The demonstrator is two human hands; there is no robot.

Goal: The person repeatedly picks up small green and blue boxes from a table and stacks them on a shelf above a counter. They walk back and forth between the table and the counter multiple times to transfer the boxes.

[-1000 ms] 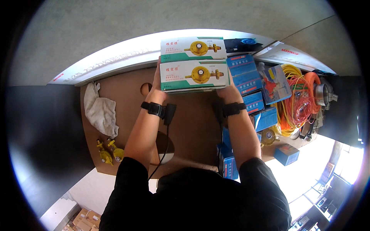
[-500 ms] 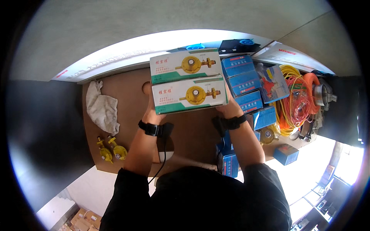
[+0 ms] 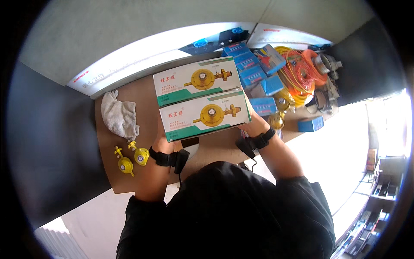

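Two white and green cardboard boxes (image 3: 179, 119), each printed with a picture of a yellow gas regulator, are held up together over the brown table. They lie one right behind the other, long sides touching, slightly tilted in the picture. My left hand (image 3: 162, 137) grips the left end, and its fingers are mostly hidden by the boxes. At the right end my right hand (image 3: 255, 124) is closed on the near box, its fingertips partly out of sight. A black band with a small dark device sits on each wrist.
Two yellow gas regulators (image 3: 125, 165) lie on the brown table (image 3: 129, 181) at the left, near a crumpled whitish cloth (image 3: 119, 117). Several blue boxes (image 3: 246, 61) stand at the back right, beside coiled yellow and orange hoses (image 3: 299, 71). Another blue box (image 3: 311, 124) is at the right edge.
The view has turned, so the table and its things sit tilted. Both hands, still gripping the two boxes, have shifted left and a little nearer in the picture.
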